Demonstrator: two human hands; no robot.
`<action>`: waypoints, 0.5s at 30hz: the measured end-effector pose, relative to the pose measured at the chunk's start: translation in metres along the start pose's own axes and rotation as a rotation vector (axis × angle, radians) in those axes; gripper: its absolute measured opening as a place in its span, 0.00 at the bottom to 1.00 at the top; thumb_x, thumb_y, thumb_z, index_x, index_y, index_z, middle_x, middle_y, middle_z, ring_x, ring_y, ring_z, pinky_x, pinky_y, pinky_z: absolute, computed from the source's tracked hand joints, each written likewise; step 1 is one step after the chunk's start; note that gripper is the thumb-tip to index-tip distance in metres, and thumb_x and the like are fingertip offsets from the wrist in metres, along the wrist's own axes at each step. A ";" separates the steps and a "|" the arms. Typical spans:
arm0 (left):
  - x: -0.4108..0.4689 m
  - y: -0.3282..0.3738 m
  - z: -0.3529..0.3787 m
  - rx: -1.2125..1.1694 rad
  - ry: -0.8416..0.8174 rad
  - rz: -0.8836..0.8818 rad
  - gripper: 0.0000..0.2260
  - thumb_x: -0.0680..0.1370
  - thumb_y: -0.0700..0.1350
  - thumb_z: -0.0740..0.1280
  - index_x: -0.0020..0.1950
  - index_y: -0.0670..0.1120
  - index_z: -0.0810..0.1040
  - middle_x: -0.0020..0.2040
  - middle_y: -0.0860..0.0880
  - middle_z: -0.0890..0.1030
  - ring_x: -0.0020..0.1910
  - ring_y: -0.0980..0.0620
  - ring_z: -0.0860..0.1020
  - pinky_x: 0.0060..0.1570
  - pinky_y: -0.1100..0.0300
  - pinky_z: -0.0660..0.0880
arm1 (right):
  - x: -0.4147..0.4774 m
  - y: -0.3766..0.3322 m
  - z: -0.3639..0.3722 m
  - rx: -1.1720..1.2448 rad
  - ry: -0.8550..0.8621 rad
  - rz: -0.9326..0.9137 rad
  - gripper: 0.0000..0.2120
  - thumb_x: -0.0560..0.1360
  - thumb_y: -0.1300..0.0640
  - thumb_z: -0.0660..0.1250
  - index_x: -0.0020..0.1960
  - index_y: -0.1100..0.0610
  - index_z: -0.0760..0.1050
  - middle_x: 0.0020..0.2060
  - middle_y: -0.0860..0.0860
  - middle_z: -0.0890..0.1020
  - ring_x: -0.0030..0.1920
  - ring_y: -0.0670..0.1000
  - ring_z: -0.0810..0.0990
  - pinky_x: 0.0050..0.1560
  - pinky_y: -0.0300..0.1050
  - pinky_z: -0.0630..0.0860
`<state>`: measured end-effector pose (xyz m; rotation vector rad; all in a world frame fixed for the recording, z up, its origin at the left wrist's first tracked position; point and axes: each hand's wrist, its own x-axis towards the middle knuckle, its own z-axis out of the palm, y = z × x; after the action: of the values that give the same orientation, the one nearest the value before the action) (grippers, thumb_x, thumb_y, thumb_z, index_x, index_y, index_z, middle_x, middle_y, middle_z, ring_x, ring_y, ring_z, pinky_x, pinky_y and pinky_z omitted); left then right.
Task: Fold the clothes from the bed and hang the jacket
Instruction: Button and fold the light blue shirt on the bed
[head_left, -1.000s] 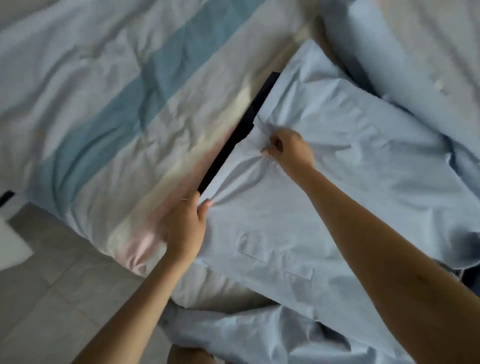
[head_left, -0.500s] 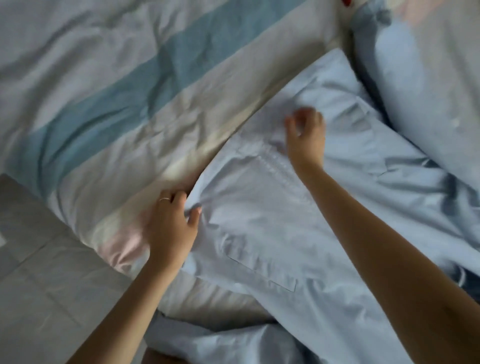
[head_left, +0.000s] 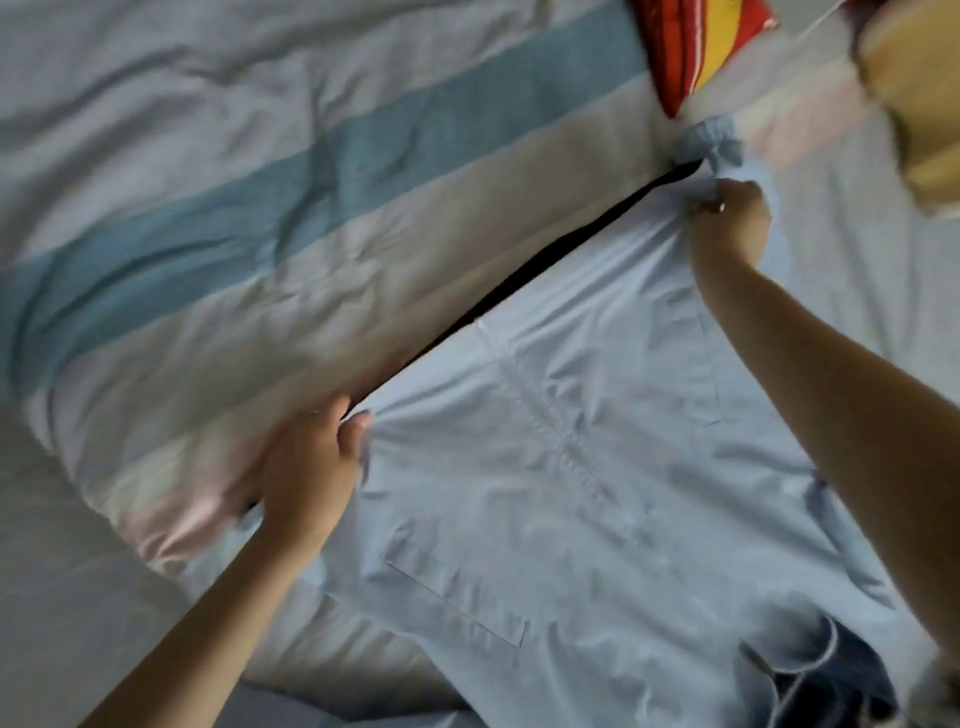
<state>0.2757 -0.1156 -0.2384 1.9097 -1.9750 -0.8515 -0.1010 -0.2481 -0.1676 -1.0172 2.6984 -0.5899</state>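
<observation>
A light blue garment (head_left: 597, 467) with a stitched seam and a flap pocket lies spread over the bed. My left hand (head_left: 311, 462) pinches its near-left edge. My right hand (head_left: 727, 218) grips the far edge, which bunches into a knot-like tuft just beyond my fingers. The edge is stretched taut between both hands. A black strip (head_left: 545, 265) shows along this edge, under the blue fabric.
The bed carries a striped cover (head_left: 260, 208) in white, teal and pale pink. A red and yellow cushion (head_left: 691, 41) lies at the far edge, a blurred tan object (head_left: 919, 93) at top right. Dark denim-like fabric (head_left: 826, 670) shows at bottom right.
My right hand has reached farther up the bed and now grips the far edge. The garment's edge is pulled straight, the black strip shows again, and the view has shifted up to reveal the cushion.
</observation>
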 end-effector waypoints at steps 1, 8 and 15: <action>0.001 0.001 -0.005 0.023 0.023 0.039 0.12 0.78 0.48 0.60 0.41 0.42 0.74 0.31 0.39 0.77 0.32 0.36 0.77 0.32 0.54 0.65 | 0.007 -0.009 -0.010 0.011 0.049 -0.044 0.16 0.76 0.63 0.57 0.62 0.62 0.73 0.60 0.58 0.77 0.61 0.56 0.74 0.55 0.40 0.66; 0.027 0.018 0.008 0.265 -0.125 -0.194 0.11 0.73 0.45 0.70 0.53 0.41 0.77 0.46 0.38 0.81 0.51 0.37 0.78 0.51 0.47 0.70 | 0.027 -0.002 0.023 -0.005 -0.239 -0.022 0.35 0.75 0.45 0.61 0.76 0.59 0.54 0.69 0.59 0.64 0.68 0.57 0.65 0.66 0.44 0.61; 0.062 0.074 0.021 -0.041 -0.275 -0.066 0.26 0.66 0.60 0.61 0.49 0.39 0.76 0.49 0.39 0.76 0.51 0.39 0.75 0.47 0.52 0.69 | -0.027 0.101 -0.016 -0.509 -0.094 -0.149 0.27 0.79 0.44 0.53 0.63 0.66 0.69 0.58 0.67 0.76 0.58 0.67 0.75 0.59 0.59 0.69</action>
<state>0.1969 -0.1738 -0.2253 1.9315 -2.0329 -1.2212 -0.1458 -0.1564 -0.1962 -1.3292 2.7624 0.1401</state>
